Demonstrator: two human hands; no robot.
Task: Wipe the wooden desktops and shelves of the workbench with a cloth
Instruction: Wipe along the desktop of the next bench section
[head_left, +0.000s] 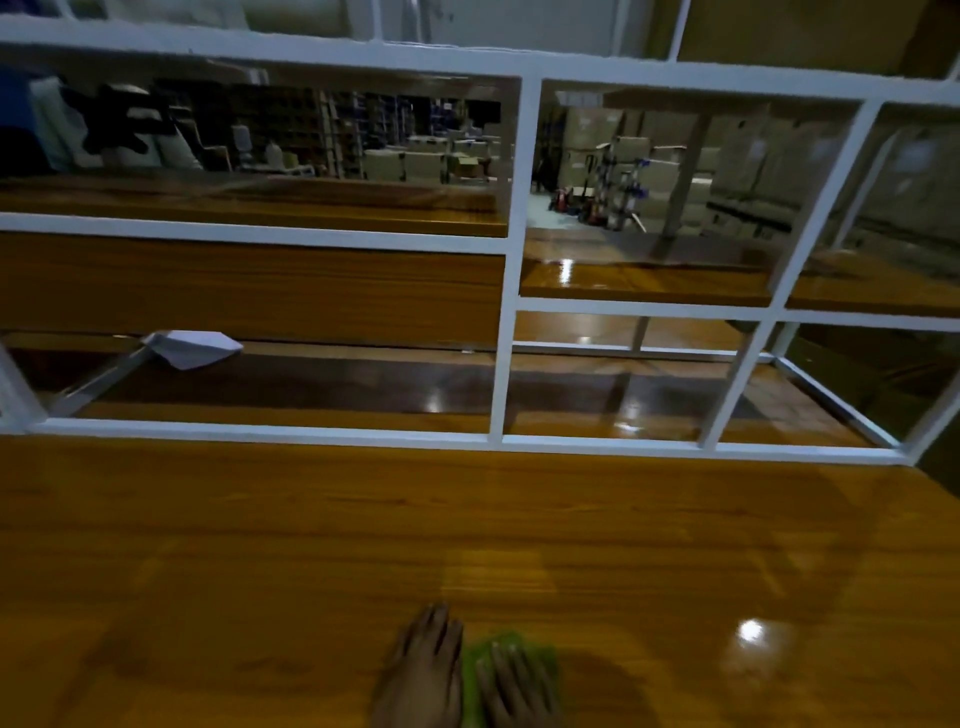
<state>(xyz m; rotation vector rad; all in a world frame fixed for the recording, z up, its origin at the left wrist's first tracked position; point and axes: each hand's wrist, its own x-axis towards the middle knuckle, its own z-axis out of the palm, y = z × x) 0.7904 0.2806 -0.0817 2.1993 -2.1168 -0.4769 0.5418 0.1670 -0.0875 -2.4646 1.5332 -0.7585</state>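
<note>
A green cloth (540, 654) lies flat on the glossy wooden desktop (260, 545) near the bottom edge of the view. My right hand (517, 688) presses down on the cloth with straight fingers. My left hand (423, 670) lies flat beside it, fingers straight, on the wood at the cloth's left edge. Behind the desktop rises a white metal frame (501, 343) holding wooden shelves (311, 208) at several heights.
A crumpled white paper or cloth (192, 347) lies on the lower left shelf. White uprights and crossbars split the shelf bays. Beyond the frame a dim storeroom with stacked boxes (639, 171) shows. The desktop's right edge (935, 488) falls away at the far right.
</note>
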